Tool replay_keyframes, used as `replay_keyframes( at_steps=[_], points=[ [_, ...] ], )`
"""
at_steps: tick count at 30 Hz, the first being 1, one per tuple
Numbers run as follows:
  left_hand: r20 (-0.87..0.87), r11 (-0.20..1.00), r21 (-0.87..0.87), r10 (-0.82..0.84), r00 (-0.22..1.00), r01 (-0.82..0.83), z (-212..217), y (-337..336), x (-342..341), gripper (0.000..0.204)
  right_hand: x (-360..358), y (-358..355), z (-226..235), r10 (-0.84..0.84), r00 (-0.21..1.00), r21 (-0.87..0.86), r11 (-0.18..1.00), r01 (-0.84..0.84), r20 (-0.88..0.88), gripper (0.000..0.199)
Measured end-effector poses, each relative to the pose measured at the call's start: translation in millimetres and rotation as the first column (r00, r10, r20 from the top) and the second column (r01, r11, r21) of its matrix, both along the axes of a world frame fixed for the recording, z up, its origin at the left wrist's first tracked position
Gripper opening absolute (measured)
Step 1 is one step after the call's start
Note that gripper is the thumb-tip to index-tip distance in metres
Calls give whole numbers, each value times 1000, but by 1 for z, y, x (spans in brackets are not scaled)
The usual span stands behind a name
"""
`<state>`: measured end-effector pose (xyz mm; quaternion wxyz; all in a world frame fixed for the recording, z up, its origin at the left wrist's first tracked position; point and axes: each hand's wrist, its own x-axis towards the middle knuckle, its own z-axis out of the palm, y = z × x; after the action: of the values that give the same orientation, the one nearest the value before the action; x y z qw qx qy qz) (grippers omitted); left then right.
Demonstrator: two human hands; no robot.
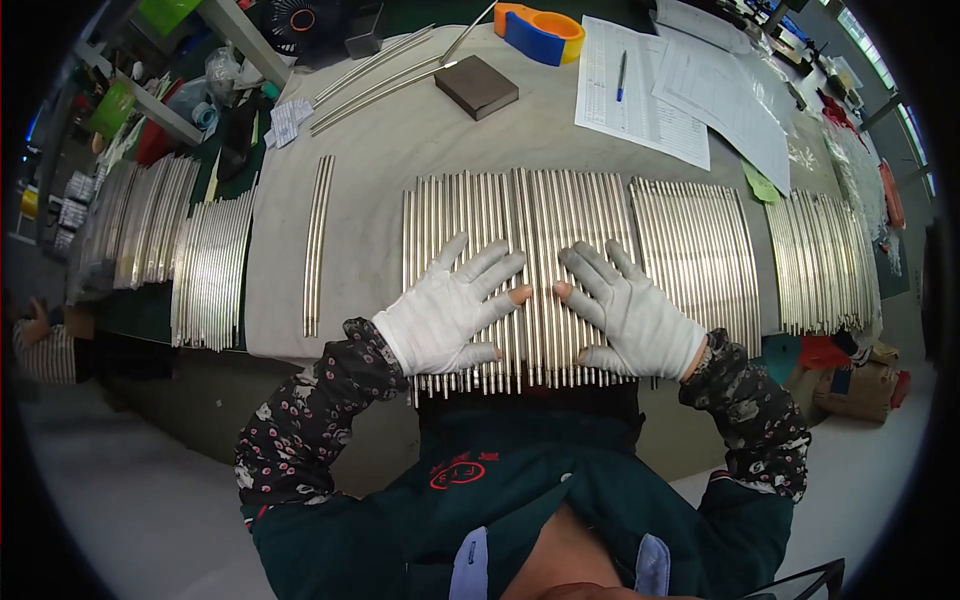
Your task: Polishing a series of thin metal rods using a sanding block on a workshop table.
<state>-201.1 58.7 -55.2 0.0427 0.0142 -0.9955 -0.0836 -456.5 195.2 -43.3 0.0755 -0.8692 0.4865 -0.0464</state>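
Observation:
A wide row of thin shiny metal rods [520, 215] lies side by side on a grey cloth-covered table [380, 160], with their near ends over the table's front edge. My left hand [450, 310], in a white glove with a bare fingertip, lies flat with fingers spread on the rods' near left part. Beside it, my right hand [625, 305], gloved the same way, presses flat on the same row. Neither hand grips a rod.
More rod batches lie at the right [695, 250], far right [820, 260] and on the left bench [210, 270]; a few rods [318, 245] lie apart. At the back are a dark block [476, 86], a tape dispenser [540, 30] and papers with a pen [640, 85].

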Motion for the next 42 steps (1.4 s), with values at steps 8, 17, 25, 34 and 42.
replay_keyframes(
  at_steps=[8, 17, 25, 34, 42],
  points=[
    [112, 994, 45, 95, 989, -100, 19, -6, 26, 91, 42, -25, 7, 83, 994, -47, 996, -80, 72, 78],
    [110, 997, -19, 74, 991, -72, 25, 1, 17, 79, -13, 54, 32, -368, 923, -66, 924, 377, 115, 83],
    [131, 996, -7, -88, 987, 90, 49, 17, -43, 75, -61, 99, -3, -644, 763, -227, 753, 617, -64, 73],
    [131, 996, -25, -78, 988, 82, 25, 9, -31, 81, 2, 61, 10, -429, 898, -60, 898, 436, 102, 80],
    [160, 998, -33, -44, 986, 50, 26, 0, -3, 83, -102, 103, 4, -753, 656, -253, 625, 738, 51, 75]
  ],
)
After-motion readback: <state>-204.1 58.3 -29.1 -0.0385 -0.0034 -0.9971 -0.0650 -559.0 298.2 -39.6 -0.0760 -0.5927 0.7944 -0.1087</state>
